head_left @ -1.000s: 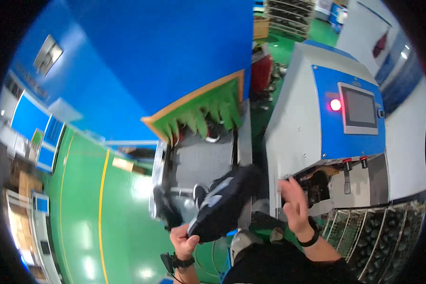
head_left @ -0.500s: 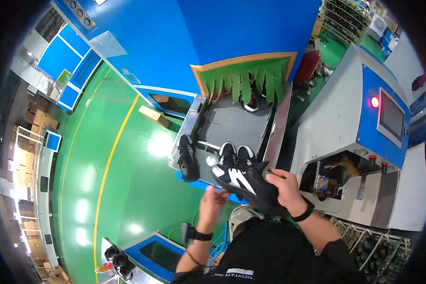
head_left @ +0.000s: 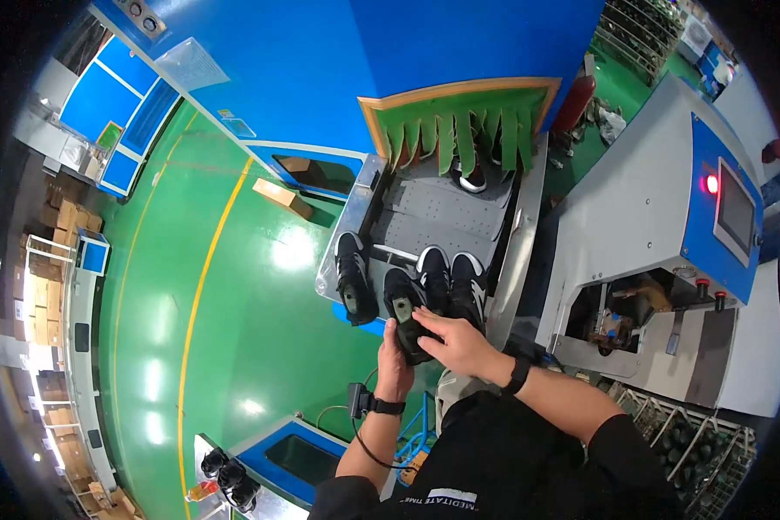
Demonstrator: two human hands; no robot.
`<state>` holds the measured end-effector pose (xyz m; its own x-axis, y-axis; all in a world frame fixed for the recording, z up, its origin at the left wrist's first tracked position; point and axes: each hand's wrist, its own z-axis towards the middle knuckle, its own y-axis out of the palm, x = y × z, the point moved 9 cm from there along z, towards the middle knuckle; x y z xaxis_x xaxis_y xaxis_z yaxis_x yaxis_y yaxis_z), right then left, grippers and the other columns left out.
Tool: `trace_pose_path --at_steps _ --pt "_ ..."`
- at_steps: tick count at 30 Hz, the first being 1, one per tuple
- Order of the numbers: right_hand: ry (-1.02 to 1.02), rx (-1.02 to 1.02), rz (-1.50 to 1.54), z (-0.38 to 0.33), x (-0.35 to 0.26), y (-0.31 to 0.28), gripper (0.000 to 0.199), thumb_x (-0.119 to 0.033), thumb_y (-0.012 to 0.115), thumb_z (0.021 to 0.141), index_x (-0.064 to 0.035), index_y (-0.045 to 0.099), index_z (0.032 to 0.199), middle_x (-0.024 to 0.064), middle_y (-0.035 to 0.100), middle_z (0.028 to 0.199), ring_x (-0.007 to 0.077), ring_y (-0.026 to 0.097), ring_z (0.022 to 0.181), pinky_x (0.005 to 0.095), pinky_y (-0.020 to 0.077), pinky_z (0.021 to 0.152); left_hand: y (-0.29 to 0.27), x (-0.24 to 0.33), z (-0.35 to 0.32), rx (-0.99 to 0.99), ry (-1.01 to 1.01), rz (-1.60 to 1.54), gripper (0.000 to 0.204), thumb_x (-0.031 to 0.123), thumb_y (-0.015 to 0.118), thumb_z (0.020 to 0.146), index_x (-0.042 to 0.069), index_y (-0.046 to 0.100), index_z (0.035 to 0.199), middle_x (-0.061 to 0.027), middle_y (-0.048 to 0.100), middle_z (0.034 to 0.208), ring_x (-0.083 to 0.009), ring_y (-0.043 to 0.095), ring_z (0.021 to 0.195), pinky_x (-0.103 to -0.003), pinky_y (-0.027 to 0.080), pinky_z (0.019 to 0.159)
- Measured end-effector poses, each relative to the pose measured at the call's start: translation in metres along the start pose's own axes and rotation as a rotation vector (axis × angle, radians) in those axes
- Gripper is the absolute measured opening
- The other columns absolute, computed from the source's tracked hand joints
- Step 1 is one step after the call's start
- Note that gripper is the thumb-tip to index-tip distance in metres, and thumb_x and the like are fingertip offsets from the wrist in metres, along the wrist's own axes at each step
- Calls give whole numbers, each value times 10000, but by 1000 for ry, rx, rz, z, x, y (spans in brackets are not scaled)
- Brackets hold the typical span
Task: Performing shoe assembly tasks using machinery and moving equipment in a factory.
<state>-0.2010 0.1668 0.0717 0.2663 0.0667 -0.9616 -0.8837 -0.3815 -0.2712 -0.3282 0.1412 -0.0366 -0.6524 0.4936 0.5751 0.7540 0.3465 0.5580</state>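
Observation:
A black sneaker [head_left: 398, 285] is between my hands, its toe pointing away from me and its opening facing up. A pale green piece with a hole, perhaps a shoe last, shows in that opening. My left hand [head_left: 394, 364] holds the heel end from the left, its fingers partly hidden by the sneaker. From the right, my right hand [head_left: 461, 345] grips the same end, fingertips at the collar beside the green piece. Just beyond, a black-and-white pair, a left sneaker [head_left: 433, 274] and a right sneaker [head_left: 467, 282], rests at the conveyor's near end. Another black sneaker [head_left: 352, 276] lies to the left.
Ahead is a blue machine [head_left: 459, 52] with a green strip curtain [head_left: 446, 134]; a shoe [head_left: 471, 179] sits under it on the grey conveyor [head_left: 438, 212]. A grey-and-blue machine [head_left: 641, 208] with a screen stands right. Lower left, a blue-edged bench [head_left: 295, 459] sits near black shoes [head_left: 234, 485].
The sneaker has turned from side-on, toe leftward, to toe pointing away with its opening up. My left hand has closed on it; my right hand has moved left to its collar.

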Motion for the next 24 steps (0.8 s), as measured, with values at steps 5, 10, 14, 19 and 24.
trace_pose_path --at_steps 5,10,14,19,24 --pt "48 -70 356 3 42 18 636 -149 610 923 74 382 1473 278 352 1551 356 380 1438 377 378 1146 -18 2 29 40 -34 90 486 451 560 992 10 633 1184 -102 706 1120 -227 691 988 -371 535 916" --pt "0 -140 -100 -4 45 13 644 -272 661 922 20 449 1457 242 406 1534 277 502 1362 350 397 1126 -46 -21 71 -10 -113 42 412 380 555 998 28 632 1198 -87 695 1154 -238 674 1038 -389 532 939" --pt "303 -506 -61 -59 76 27 556 -374 654 919 -41 589 1360 200 643 1297 289 675 1096 370 512 947 -114 -35 98 115 40 102 418 387 533 1017 49 623 1246 -53 688 1175 -235 661 1049 -386 519 955" --pt "558 -348 -8 -157 139 -34 534 -433 637 941 -25 648 1284 170 705 1198 259 683 1053 358 514 903 -135 -25 72 192 104 313 639 493 472 1042 -39 508 1396 -112 587 1379 -230 582 1221 -375 448 1046" --pt "790 53 113 -277 203 -90 446 -369 650 946 -16 690 1216 134 723 1174 221 673 1071 355 510 935 -90 -5 59 351 216 913 518 298 628 979 -82 520 1313 -131 651 1172 -240 597 1040 -368 460 932"
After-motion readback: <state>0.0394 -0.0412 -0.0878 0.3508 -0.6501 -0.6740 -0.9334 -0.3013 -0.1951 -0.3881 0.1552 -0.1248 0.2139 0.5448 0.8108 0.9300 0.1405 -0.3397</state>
